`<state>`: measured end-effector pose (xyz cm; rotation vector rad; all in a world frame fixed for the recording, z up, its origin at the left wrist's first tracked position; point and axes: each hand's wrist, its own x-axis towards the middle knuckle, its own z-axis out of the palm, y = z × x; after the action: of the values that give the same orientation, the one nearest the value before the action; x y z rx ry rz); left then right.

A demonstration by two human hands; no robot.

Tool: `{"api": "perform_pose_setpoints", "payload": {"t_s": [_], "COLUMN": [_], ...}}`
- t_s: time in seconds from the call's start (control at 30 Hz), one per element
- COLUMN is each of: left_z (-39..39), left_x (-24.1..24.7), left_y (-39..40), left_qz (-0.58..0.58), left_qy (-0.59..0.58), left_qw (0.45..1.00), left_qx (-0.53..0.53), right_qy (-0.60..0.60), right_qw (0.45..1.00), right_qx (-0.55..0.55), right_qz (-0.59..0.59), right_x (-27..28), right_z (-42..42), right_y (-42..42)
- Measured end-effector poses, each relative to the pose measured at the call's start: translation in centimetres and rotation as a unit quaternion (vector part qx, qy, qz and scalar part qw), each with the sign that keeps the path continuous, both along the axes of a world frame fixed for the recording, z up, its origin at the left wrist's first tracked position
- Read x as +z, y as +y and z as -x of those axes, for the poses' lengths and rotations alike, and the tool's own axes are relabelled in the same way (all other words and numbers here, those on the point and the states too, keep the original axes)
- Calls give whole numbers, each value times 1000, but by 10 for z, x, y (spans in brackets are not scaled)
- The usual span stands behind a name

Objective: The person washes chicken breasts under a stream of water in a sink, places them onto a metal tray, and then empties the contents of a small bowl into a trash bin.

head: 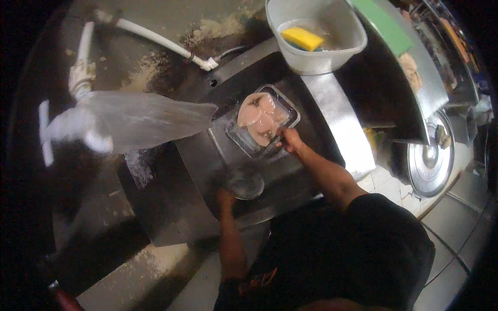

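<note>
A rectangular metal pan (286, 103) lies tilted in a dark metal sink (159, 194). Pale pink pieces of what looks like raw meat (258, 116) fill much of it, wet and glossy. My right hand (290, 140) grips the pan's near right rim. Lower down, my left hand (226, 197) is at the left edge of a round, dull disc-like thing (246, 183); blur and shadow hide its fingers, and I cannot tell whether it holds the disc. A long translucent sleeve (151, 121) hangs from a white tap (83, 132), its end left of the pan.
A white plastic tub (323, 60) with water and a yellow sponge (302, 38) stands beyond the sink. White pipes (155, 37) run at the upper left. At right are a green sheet (383, 25) on a metal shelf and a large round metal lid (430, 171).
</note>
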<state>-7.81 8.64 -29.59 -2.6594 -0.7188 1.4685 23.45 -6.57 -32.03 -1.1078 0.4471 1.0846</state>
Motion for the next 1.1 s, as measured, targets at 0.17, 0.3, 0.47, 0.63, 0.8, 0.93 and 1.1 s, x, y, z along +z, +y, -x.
{"api": "perform_pose_setpoints", "payload": {"t_s": [0.17, 0.3, 0.47, 0.63, 0.8, 0.93, 1.1], "left_z": [-55, -89, -136, -144, -143, -154, -190], "left_x": [20, 43, 145, 145, 106, 98, 81], "left_y": [-16, -4, 54, 18, -100, -172, -256], "left_qz": [-72, 68, 178, 344, 428, 609, 574], "left_qy": [-344, -553, -728, -638, -504, -485, -494], "left_qw": [881, 774, 577, 558, 586, 452, 626], "left_qx": [316, 301, 324, 404, 470, 437, 188], "right_qy": [-46, -48, -114, -81, -84, -116, -128], "right_qw": [999, 989, 979, 958, 940, 919, 896], "right_qx": [6, -107, -156, -253, -300, -335, -386], "right_qz": [-28, -85, -69, -106, -136, -170, -178], "right_x": [43, 100, 147, 171, 184, 198, 232], "right_z": [6, 37, 59, 78, 96, 100, 100], "right_y": [-30, -60, -104, -140, -198, -245, -332]}}
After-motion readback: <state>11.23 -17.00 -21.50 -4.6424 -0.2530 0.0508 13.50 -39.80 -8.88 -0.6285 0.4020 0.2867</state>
